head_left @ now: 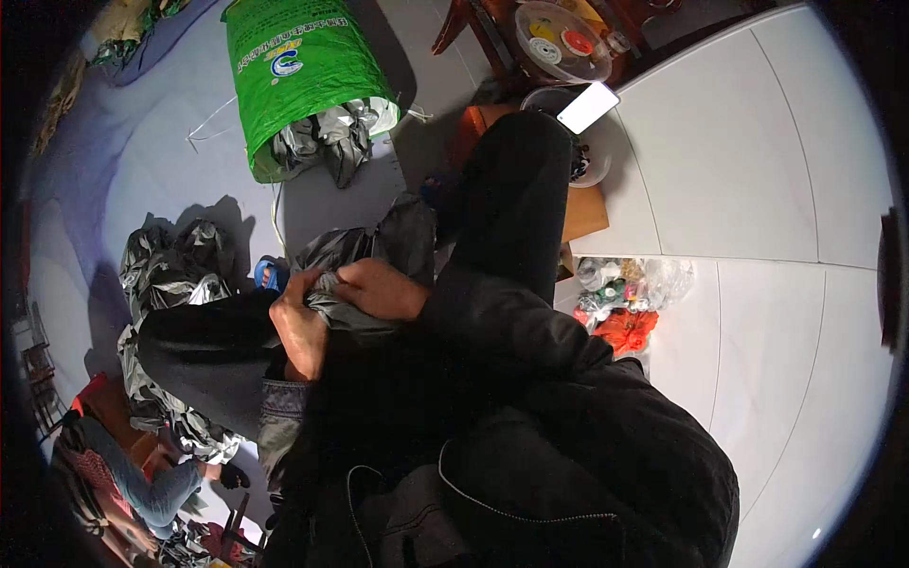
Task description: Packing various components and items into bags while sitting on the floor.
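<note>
Between my knees, both hands grip a dark grey plastic bag [405,232]. My left hand [301,331] is closed on its gathered near part. My right hand [383,289] is closed on the same part, close beside the left. Loose folds of the bag spread away from me past my hands. Hidden between the fingers is the exact spot where each pinches the film. More dark plastic bags [156,260] lie crumpled in a heap to the left of my left leg.
Ahead lies a green woven sack [308,76], its mouth spilling crumpled dark bags. A white phone-like slab [588,108] rests on a tub at the right, near a clear basin [530,62]. Small items and a red bag [627,331] lie right. Another person [142,473] sits lower left.
</note>
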A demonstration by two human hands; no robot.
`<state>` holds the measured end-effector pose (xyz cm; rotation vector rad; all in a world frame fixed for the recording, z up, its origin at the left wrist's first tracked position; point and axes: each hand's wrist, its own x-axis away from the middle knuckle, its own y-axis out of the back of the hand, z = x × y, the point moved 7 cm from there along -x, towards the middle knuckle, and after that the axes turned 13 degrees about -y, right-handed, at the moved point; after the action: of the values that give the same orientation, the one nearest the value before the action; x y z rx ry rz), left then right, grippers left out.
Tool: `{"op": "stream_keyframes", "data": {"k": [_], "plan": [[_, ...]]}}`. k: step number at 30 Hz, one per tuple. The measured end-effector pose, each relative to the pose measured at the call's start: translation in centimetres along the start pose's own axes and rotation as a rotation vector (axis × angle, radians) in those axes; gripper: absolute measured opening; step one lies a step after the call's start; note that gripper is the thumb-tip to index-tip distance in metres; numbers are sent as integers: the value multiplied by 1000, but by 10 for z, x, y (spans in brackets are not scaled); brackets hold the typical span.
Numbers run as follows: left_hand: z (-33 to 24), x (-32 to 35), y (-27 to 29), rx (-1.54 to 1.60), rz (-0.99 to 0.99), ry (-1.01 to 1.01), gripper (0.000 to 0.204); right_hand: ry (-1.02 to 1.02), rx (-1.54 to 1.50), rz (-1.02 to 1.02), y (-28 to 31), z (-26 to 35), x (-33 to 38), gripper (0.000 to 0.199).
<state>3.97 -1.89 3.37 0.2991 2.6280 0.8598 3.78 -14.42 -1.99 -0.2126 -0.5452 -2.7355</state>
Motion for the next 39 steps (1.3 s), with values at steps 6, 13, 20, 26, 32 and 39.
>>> {"op": "stream_keyframes", "data": {"k": [6, 13, 20, 26, 32, 39], "plan": [[-7, 2, 3, -67, -45, -63, 34, -27, -39, -122, 8, -1, 3, 44], [-2, 8, 4, -69, -48, -140, 28, -8, -7, -70, 13, 4, 3, 45], [0, 6, 4, -56, -56, -47, 29, 106, -45, -114, 12, 6, 1, 41], [-1, 4, 5, -78, -59, 1, 31, 123, -44, -140, 13, 8, 2, 40], [-3, 4, 3, -81, -81, -32, 33, 35, -38, -138, 10, 3, 2, 40], [-13, 2, 3, 8, -94, -60, 42, 73, -41, -168, 16, 12, 6, 38]]}}
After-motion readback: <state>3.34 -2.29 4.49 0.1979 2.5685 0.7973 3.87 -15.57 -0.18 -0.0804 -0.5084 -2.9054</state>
